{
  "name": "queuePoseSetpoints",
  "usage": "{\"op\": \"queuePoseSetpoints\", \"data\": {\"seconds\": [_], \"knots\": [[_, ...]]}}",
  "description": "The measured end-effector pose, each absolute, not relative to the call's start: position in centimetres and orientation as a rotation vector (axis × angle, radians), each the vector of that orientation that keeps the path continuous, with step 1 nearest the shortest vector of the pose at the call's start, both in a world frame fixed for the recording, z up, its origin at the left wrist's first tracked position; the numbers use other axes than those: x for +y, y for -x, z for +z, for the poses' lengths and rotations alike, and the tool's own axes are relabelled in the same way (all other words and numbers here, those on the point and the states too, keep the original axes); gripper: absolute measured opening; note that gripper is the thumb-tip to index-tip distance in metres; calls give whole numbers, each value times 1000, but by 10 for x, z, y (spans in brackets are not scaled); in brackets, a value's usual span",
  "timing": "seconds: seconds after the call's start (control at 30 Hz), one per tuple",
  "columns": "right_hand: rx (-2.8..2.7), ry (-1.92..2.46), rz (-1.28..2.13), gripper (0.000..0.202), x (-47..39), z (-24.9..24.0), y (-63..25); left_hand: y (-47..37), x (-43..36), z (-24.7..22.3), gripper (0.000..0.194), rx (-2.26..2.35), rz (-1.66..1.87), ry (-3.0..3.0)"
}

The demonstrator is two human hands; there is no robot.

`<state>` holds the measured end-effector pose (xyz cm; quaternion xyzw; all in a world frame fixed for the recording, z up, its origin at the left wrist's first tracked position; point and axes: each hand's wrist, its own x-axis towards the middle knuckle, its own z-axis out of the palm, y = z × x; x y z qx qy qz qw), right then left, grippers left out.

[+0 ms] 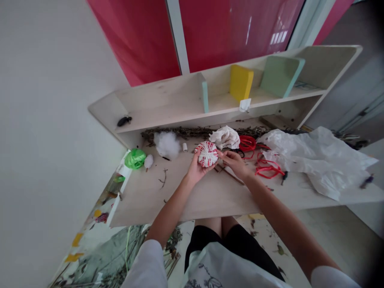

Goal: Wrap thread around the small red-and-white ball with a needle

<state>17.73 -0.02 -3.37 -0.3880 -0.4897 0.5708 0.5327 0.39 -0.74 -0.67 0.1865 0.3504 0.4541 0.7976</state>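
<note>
A round bundle (207, 153) wound with white strands over red ones is held above the desk. My left hand (196, 167) cups it from the left and below, fingers wrapped round it. At its right edge, my right hand (234, 161) has thumb and fingers pinched together; whatever is between them is too small to make out. Crumpled white tissue (225, 138) lies just behind the bundle. Red cord (247, 144) is coiled to the right of it. Thin brown sticks (231, 174) lie on the desk below my right hand.
White fluff (167, 145), a white spool (185, 147) and a green twine ball (135, 159) lie on the left of the desk (144, 208). A large white plastic bag (318, 156) covers the right. Dry twigs (180, 132) line the back under a shelf (162, 116) with a yellow divider (241, 83).
</note>
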Motion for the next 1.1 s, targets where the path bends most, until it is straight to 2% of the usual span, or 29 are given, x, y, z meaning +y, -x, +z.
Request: {"op": "queuePoseSetpoints", "data": {"seconds": [0.47, 1.1], "knots": [[-1101, 899, 1325, 39, 2, -36, -179, -7, -7, -4, 49, 786, 1049, -390], [-1208, 938, 1251, 44, 0, -33, -175, -11, -11, 0, 50, 790, 1012, -352]]}}
